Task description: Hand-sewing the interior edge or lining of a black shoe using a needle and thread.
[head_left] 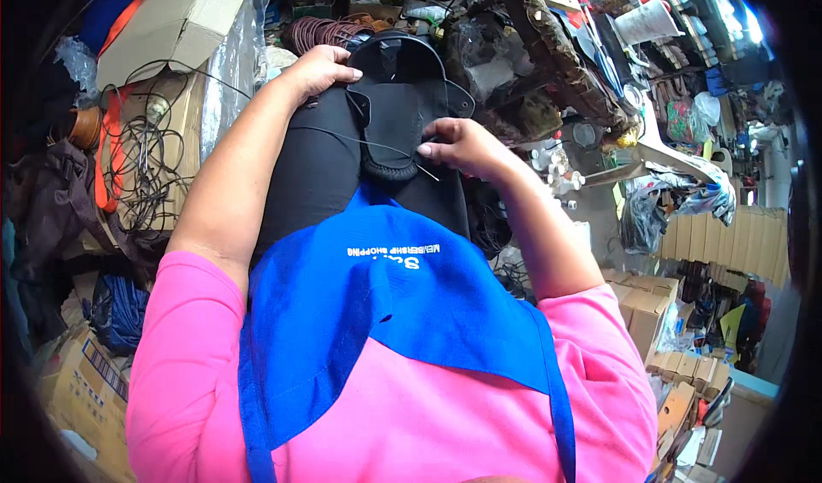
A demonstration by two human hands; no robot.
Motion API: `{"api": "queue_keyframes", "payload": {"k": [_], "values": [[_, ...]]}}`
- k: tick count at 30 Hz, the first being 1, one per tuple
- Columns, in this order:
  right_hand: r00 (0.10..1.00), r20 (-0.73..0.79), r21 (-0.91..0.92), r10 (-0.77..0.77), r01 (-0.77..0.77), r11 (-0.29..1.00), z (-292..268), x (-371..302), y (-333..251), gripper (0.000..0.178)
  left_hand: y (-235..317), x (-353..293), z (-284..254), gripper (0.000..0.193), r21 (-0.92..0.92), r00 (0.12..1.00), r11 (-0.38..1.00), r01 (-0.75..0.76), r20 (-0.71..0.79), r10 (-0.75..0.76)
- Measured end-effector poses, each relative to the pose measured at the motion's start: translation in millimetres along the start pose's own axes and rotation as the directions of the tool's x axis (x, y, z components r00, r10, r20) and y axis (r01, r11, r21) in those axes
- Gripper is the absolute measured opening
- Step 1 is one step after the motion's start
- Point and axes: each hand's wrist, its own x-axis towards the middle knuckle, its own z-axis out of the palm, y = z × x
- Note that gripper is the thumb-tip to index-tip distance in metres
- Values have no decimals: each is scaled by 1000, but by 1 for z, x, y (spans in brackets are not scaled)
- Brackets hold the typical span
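two hands (321, 70) (469, 147), one black shoe (391, 122), one blue apron (454, 312), two pink sleeves (193, 329) (591, 329)

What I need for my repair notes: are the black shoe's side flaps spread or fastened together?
Spread: the side flaps of the black shoe stand apart, with its tongue showing between them.

Left grip (324, 72) — farther forward, right grip (458, 147) — curled

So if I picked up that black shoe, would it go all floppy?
The black shoe would probably keep some shape, because its far end curves wide open. The side flap looks thin, so it might bend. It probably won't roll, being long rather than round.
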Motion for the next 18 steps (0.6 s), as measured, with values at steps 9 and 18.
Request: {"api": "queue_keyframes", "payload": {"k": [9,18], "values": [[988,-111,32,-111,115,993,12,17,18,32,-13,16,11,32,243,998,969,-34,-45,47],[863,-394,-457,-316,115,882,35,-20,27,30,26,43,46,42,830,992,543,128,-95,-88]]}}
